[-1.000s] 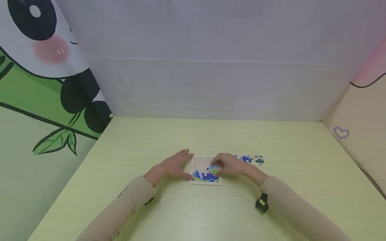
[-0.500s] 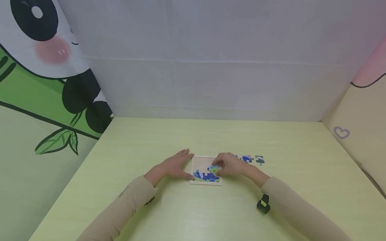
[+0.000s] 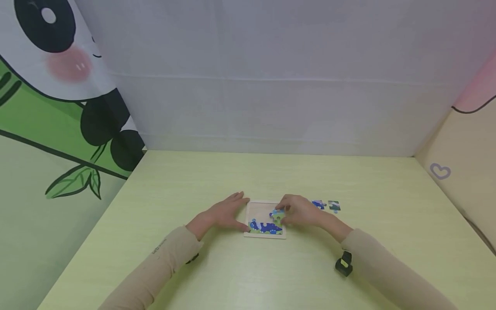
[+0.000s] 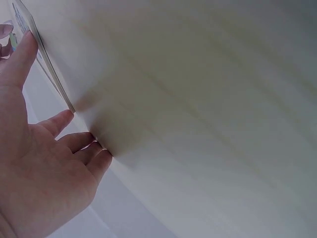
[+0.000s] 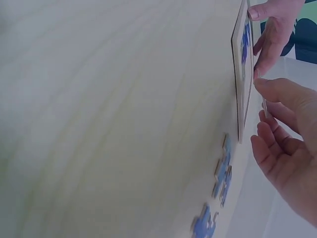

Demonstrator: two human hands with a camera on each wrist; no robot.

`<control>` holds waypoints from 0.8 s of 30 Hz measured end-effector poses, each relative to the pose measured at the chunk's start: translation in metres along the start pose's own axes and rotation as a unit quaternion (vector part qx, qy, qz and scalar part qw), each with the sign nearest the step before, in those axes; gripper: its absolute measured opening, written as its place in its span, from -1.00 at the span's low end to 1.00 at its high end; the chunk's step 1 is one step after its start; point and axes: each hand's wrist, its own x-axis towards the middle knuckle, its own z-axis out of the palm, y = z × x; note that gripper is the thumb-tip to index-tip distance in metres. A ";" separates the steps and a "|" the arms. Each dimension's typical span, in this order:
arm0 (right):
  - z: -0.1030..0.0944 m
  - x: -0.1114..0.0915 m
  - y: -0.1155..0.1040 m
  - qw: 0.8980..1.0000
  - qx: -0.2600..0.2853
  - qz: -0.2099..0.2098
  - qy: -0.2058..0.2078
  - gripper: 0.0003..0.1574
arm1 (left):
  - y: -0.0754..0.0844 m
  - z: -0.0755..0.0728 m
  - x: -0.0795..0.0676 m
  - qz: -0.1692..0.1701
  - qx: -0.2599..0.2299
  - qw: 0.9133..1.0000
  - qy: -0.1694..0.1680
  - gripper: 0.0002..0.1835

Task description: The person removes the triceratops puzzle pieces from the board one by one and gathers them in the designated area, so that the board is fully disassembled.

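- Held piece (image 3: 277,216): pinched between thumb and fingers of the right hand (image 3: 302,211), a narrow grip. In the right wrist view it is tilted and appears lifted off the puzzle tray (image 3: 265,236), over its right side.
- Left hand (image 3: 224,213): fingers spread, no grasp; thumb and index finger touch the tray's left side, the other fingertips rest on the table (image 3: 232,275).
- Risk 1: piece may slip or turn in the pinch. Cause: thin edges, contact near its rim only.
- Risk 2: a knob could catch on the joined row (image 3: 265,227) along the near side and lift or shift it. Cause: piece lowered while tilted, or slightly off its match.
- Risk 3: tray could skid or swivel. Cause: bracing on the left only; a push from above on the right side is probably not well countered.
- Risk 4: loose pieces (image 5: 223,161) on the table, beyond the tray's right side, could be knocked by the right hand or wrist. Cause: they lie near it.
- Unclear: whether the piece's outline suits that spot; the fingers hide part of it.
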 end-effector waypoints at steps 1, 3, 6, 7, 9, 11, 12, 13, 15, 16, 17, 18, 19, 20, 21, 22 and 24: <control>-0.001 -0.002 0.001 1.000 -0.005 -0.002 0.003 -0.54 | 0.000 0.000 0.000 0.000 0.000 1.000 0.000 -0.01; -0.005 -0.005 0.002 1.000 -0.018 -0.009 0.007 -0.56 | 0.000 0.001 0.001 -0.001 0.003 1.000 0.000 0.00; -0.010 -0.011 0.005 0.999 -0.034 -0.027 0.014 -0.60 | -0.001 0.001 0.001 -0.002 0.005 1.000 0.000 0.00; -0.012 -0.013 0.006 0.999 -0.036 -0.032 0.016 -0.61 | -0.001 0.001 0.001 -0.003 0.006 1.000 -0.001 0.00; -0.016 -0.017 0.007 0.998 -0.041 -0.036 0.019 -0.62 | 0.000 0.001 0.000 -0.005 0.005 1.000 -0.002 0.00; -0.019 -0.022 0.009 0.998 -0.043 -0.037 0.022 -0.62 | 0.000 0.001 0.000 -0.005 0.003 1.000 -0.003 0.00; -0.021 -0.024 0.010 0.998 -0.042 -0.033 0.022 -0.62 | 0.001 0.000 0.000 -0.005 0.003 1.000 -0.002 0.00; -0.023 -0.027 0.010 0.999 -0.039 -0.028 0.023 -0.63 | 0.001 0.000 -0.001 -0.004 0.001 1.000 -0.002 0.00; -0.027 -0.032 0.014 0.999 -0.040 -0.023 0.026 -0.62 | 0.001 0.000 -0.001 -0.002 0.000 1.000 0.000 0.00; -0.029 -0.035 0.016 0.998 -0.042 -0.022 0.028 -0.63 | 0.001 0.000 -0.001 -0.001 0.000 1.000 0.001 0.00; -0.031 -0.039 0.019 0.998 -0.045 -0.020 0.030 -0.63 | 0.001 0.000 -0.001 0.000 -0.002 1.000 0.002 -0.01; -0.034 -0.042 0.022 0.998 -0.049 -0.021 0.033 -0.62 | 0.002 0.000 -0.002 0.001 -0.002 1.000 0.002 0.00; -0.036 -0.045 0.025 0.998 -0.054 -0.023 0.036 -0.62 | 0.001 0.001 -0.001 0.001 -0.002 1.000 0.002 0.00; -0.038 -0.048 0.028 0.997 -0.058 -0.024 0.040 -0.62 | 0.001 0.001 -0.001 0.001 -0.002 1.000 0.003 0.00; -0.040 -0.052 0.031 0.997 -0.059 -0.022 0.043 -0.63 | 0.000 0.001 -0.001 0.002 -0.004 1.000 0.004 0.00; -0.042 -0.055 0.035 0.997 -0.060 -0.018 0.046 -0.63 | 0.000 0.002 0.000 0.003 -0.004 1.000 0.004 0.00; -0.046 -0.062 0.042 0.997 -0.061 -0.012 0.051 -0.62 | -0.001 0.002 0.000 0.003 -0.002 1.000 0.004 0.00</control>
